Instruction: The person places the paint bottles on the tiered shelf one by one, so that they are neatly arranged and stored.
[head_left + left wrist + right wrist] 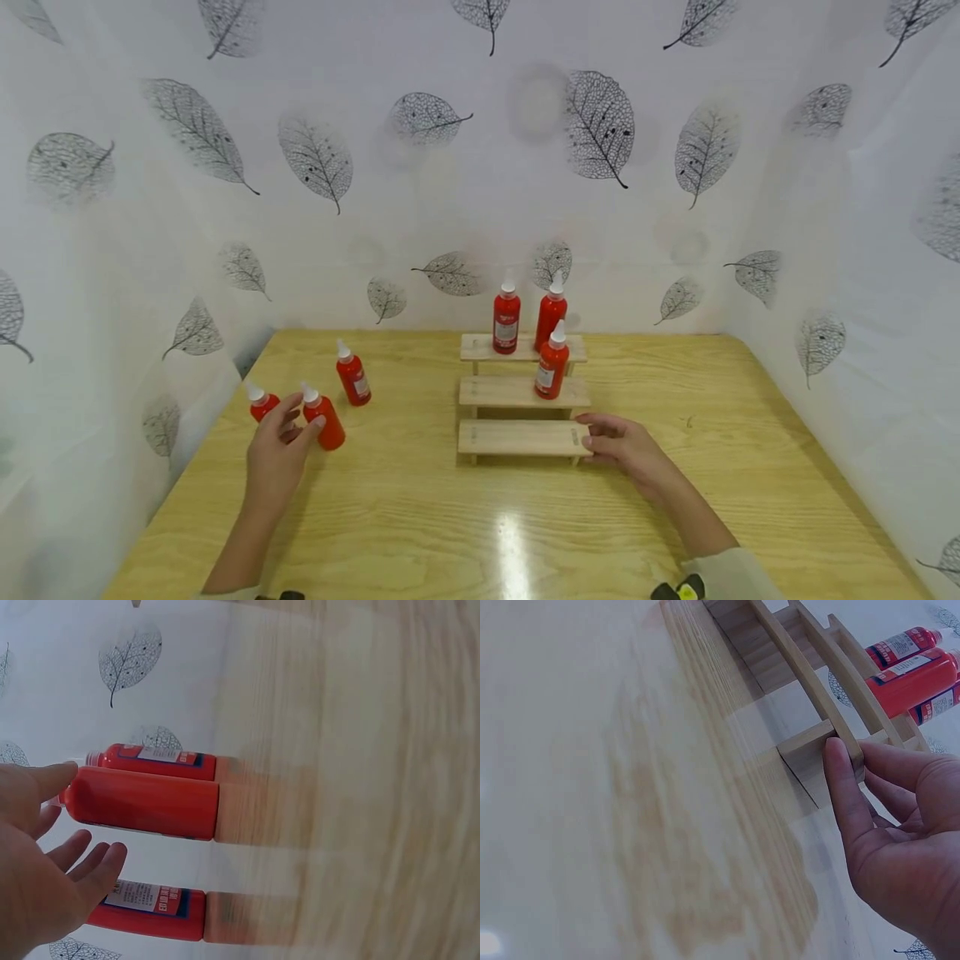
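Beside a red squeeze bottle (328,427) with a white nozzle, my left hand (277,454) has its thumb at the bottle's shoulder. Its fingers (101,874) spread apart on the other side, not closed round it. A second red bottle (263,407) is partly hidden behind that hand, and a third one (355,381) stands farther back. On the right, my right hand (630,450) pinches the right end of the lowest step of a three-tier wooden stand (517,437), thumb in front and fingers behind.
Two red bottles, one left (506,321) and one right (551,321), stand on the top step. Another bottle (552,371) is on the right of the middle step. Leaf-printed white cloth (420,208) surrounds the wood-grain table (405,517) at the back and sides.
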`<action>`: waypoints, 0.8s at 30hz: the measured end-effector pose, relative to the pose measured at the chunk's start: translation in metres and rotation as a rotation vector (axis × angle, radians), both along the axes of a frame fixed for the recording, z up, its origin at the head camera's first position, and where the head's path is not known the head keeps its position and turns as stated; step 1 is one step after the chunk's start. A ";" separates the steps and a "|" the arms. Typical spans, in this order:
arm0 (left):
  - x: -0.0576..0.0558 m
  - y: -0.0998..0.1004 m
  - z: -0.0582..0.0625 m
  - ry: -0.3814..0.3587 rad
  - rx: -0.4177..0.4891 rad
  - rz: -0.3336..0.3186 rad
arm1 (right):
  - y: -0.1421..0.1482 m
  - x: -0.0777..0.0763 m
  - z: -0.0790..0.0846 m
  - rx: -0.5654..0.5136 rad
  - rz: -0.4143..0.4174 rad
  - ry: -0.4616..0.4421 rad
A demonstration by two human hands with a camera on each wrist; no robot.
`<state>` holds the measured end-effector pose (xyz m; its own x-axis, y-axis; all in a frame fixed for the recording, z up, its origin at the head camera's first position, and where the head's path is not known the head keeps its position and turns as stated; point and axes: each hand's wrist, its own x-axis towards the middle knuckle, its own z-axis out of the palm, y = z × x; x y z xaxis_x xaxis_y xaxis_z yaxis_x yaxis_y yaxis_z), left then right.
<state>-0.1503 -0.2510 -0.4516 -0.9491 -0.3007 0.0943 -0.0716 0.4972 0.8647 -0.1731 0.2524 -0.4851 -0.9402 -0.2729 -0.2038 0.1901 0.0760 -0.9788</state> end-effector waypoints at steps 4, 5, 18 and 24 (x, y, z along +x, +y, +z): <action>-0.005 -0.002 -0.002 -0.039 0.019 -0.030 | 0.000 0.000 -0.001 0.001 -0.001 0.001; -0.006 -0.002 -0.003 -0.045 0.021 -0.037 | 0.001 0.000 -0.001 0.001 0.000 0.001; -0.011 0.002 -0.002 -0.030 0.033 -0.043 | 0.001 0.000 -0.003 0.001 -0.001 -0.006; -0.008 0.014 0.005 0.043 0.096 -0.068 | 0.001 -0.001 -0.003 0.009 -0.010 -0.014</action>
<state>-0.1584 -0.2365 -0.4465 -0.9632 -0.2454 0.1094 -0.0022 0.4143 0.9101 -0.1736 0.2529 -0.4881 -0.9400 -0.2618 -0.2189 0.2041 0.0828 -0.9754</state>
